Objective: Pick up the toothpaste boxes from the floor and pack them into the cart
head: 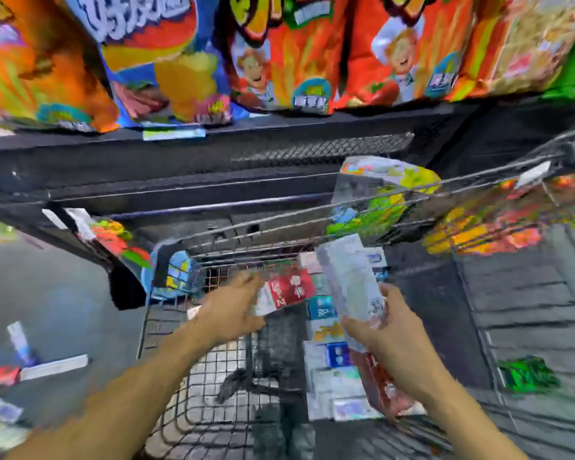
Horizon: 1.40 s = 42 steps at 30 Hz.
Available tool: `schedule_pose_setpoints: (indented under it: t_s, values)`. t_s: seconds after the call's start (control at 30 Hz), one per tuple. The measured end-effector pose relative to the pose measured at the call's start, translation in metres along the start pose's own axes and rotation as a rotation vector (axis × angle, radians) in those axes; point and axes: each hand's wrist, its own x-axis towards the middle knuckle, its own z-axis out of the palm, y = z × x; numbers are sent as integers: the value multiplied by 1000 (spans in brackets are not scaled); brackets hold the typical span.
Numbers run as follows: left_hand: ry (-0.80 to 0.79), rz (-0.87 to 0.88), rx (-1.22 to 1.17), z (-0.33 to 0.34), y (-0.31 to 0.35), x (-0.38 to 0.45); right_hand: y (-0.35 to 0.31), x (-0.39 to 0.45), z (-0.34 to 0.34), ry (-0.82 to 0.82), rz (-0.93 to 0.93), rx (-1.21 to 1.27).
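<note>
Right hand (397, 340) holds white toothpaste box (352, 280) upright, tilted left.

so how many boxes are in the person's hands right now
2. The left hand holds a red box over the cart; the right hand holds a white box above the boxes already packed. More may be hidden in the blur.
</note>
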Motion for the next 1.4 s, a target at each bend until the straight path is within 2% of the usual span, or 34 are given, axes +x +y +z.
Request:
schedule_pose_setpoints:
  t_s: [0.1, 0.27, 0.33, 0.43, 0.6, 0.7, 0.87, 0.93, 1.1, 1.27, 1.33, 1.4]
  values:
    - [-57, 39, 135, 38, -32, 48, 31, 51, 15, -32, -13, -188]
    - [-91, 63, 349, 79, -59, 112, 75, 108, 35, -54, -155, -221]
    - [-63, 62, 412, 89, -67, 126, 87, 121, 43, -99, -156, -197]
    - [-47, 68, 527, 96, -74, 137, 98, 129, 51, -84, -203, -296]
    - [-35, 3, 610, 107, -77, 140, 108, 126, 56, -167, -167, -306]
    - [29, -35, 670, 116, -76, 131, 108, 124, 57, -233, -154, -357]
    - [319, -98, 647, 115, -83, 120, 108, 123, 64, -293, -172, -523]
    - [359, -126, 630, 115, -88, 120, 102, 123, 70, -309, -215, -587]
    - [168, -152, 580, 101, -96, 101, 81, 128, 93, -455, -346, -779]
    - [100, -171, 618, 77, -114, 53, 73, 132, 124, -436, -551, -783]
    - [-29, -232, 660, 69, -107, 32, 71, 141, 136, -445, -606, -813]
    - [-155, -218, 740, 61, -96, 13, 68, 150, 147, -457, -614, -847]
